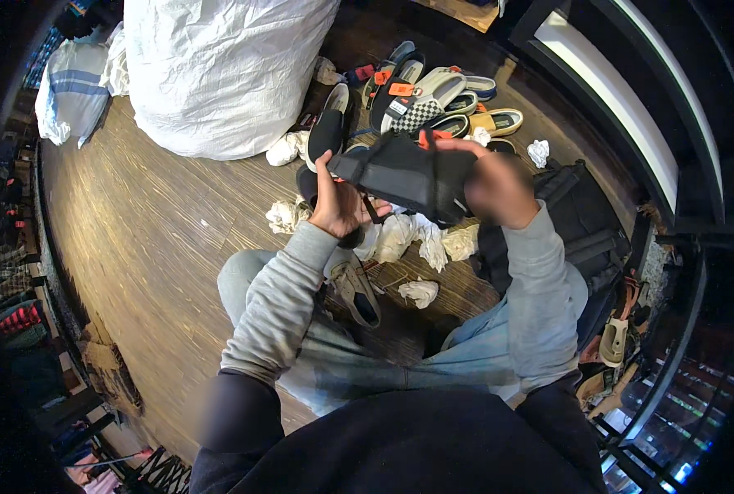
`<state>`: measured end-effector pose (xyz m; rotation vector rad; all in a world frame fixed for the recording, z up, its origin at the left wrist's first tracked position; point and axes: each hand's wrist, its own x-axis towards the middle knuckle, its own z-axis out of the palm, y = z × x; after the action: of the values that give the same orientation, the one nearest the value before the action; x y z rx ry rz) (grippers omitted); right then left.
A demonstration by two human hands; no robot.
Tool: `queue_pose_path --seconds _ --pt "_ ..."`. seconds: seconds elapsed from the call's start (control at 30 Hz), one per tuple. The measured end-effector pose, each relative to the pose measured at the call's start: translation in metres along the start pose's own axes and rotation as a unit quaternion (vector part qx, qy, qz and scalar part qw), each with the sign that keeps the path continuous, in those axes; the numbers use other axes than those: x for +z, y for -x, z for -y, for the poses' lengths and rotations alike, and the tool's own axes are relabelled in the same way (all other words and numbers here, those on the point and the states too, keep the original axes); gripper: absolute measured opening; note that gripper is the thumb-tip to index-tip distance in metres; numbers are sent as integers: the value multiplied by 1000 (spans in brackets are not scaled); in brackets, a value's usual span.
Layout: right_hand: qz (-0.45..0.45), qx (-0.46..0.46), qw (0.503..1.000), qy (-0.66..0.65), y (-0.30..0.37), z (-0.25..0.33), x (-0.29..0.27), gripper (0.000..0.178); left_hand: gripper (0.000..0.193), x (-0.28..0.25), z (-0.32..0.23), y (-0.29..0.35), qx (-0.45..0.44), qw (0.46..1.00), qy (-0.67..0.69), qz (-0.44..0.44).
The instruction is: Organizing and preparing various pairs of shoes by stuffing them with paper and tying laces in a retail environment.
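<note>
Between my hands, above the floor in front of my lap, hangs a black fabric bag (400,171) with straps. My left hand (340,204) is at its left end, the thumb up along the edge and the fingers partly beneath. On the other end my right hand (499,188) is closed, though a blur covers part of it. Just beyond the bag lies a heap of slip-on shoes, among them a checkered shoe (423,112), a yellow shoe (503,122) and a black shoe (327,132) near my left hand. Several carry orange tags.
A big white sack (227,74) stands at the far left, with a striped bag (74,86) beside it. Crumpled paper (419,292) and a beige shoe (355,290) lie between my legs. Another black bag (585,218) rests at my right, near a dark rack (701,272).
</note>
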<state>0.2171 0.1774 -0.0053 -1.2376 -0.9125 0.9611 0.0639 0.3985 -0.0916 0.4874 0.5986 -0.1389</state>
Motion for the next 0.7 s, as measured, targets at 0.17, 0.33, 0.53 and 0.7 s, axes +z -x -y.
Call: queue_pose_path --seconds 0.17,0.33,0.53,0.7 --pt "-7 23 997 -79 0 -15 15 70 89 -12 6 -2 -18 997 74 29" --pt "-2 30 998 -63 0 -7 19 70 90 -7 12 1 11 998 68 -6" --pt "-20 -42 998 -38 0 -20 24 77 93 -6 13 -2 15 997 74 -2" --pt "-65 -36 995 61 -1 -17 40 78 96 -13 17 -3 45 998 50 0"
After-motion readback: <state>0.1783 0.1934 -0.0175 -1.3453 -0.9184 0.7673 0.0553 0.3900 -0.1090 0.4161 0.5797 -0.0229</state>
